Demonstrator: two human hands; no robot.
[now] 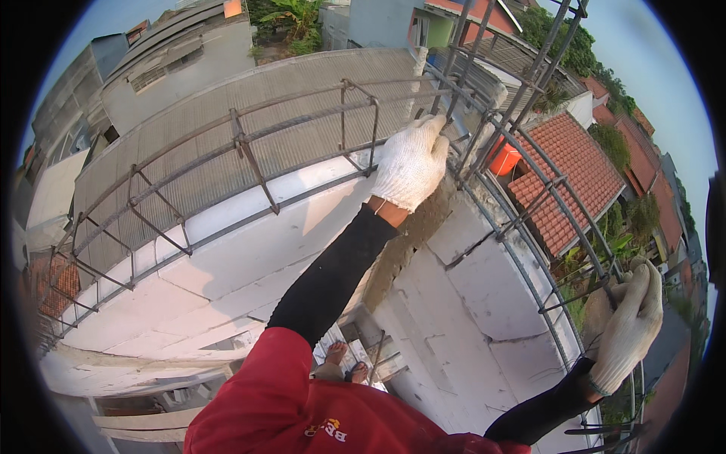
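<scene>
My left hand [411,163], in a white knit glove, is raised at the corner of the rebar cage, beside the upright column bars [528,83]. Its fingers are curled, and what they hold is hidden. My right hand [628,321], also gloved, is closed on the right run of the rebar cage [560,181]. Both runs of steel bars and square stirrups, including the left one [242,140], lie along pale block walls [491,303] that meet at a mortared corner [397,265].
My sandaled feet [336,352] stand far below between the walls, near rough ledges. Outside lie a corrugated roof [287,91], red tiled roofs [560,204], an orange tank [505,159], neighbouring buildings and trees. A wooden plank [144,431] spans the lower left.
</scene>
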